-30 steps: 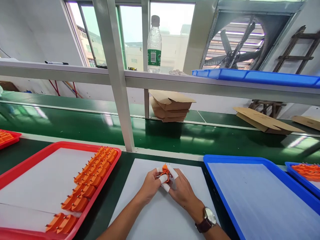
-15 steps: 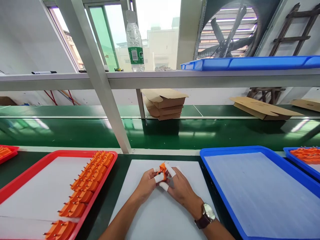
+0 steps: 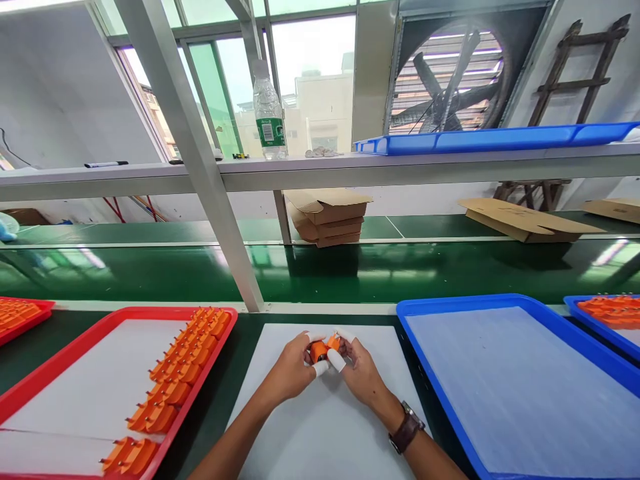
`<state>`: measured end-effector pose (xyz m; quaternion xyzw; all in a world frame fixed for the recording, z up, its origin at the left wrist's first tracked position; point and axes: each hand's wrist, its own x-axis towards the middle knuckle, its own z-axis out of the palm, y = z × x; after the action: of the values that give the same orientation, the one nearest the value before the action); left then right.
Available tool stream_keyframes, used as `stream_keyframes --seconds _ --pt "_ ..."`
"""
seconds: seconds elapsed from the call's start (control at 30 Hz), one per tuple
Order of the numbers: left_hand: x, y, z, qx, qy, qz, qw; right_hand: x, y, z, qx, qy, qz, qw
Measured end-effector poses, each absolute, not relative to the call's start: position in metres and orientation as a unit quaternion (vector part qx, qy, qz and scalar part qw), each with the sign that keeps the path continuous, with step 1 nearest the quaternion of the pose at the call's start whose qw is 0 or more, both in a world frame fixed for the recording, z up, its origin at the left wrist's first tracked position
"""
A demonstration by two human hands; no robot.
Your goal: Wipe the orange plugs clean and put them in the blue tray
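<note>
The left hand (image 3: 291,371) and right hand (image 3: 364,377) both pinch a small orange plastic piece (image 3: 319,351) lying crosswise between them.

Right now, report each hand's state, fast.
Left hand: closed, holding an orange piece.
Right hand: closed, holding an orange piece too; whether the same one, cannot be told.

We grip a smooth plastic orange piece (image 3: 319,351) above a matt, papery white sheet (image 3: 327,427). Right of our grip is a smooth plastic blue tray (image 3: 465,301); beyond, a glossy green belt (image 3: 410,273).
</note>
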<state>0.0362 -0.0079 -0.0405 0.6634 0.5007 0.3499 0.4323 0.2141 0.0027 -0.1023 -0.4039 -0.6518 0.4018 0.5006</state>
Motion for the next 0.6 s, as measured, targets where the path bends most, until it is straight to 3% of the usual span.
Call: stream_keyframes --seconds 0.17,0.27,0.4,0.6 --pt "0.031 -0.009 -0.040 0.585 0.384 0.349 0.623 0.211 0.000 -0.097 -0.441 -0.622 0.402 0.507" --pt "0.024 -0.005 -0.055 0.535 0.380 0.372 0.656 0.211 -0.001 -0.094 -0.442 -0.620 0.414 0.499" --pt "0.016 -0.002 -0.074 0.519 0.415 0.391 0.637 0.214 -0.001 -0.092 -0.422 -0.631 0.423 0.495" --pt "0.014 -0.003 -0.069 0.687 0.481 0.330 0.434 0.217 -0.003 -0.085 -0.387 -0.693 0.433 0.427"
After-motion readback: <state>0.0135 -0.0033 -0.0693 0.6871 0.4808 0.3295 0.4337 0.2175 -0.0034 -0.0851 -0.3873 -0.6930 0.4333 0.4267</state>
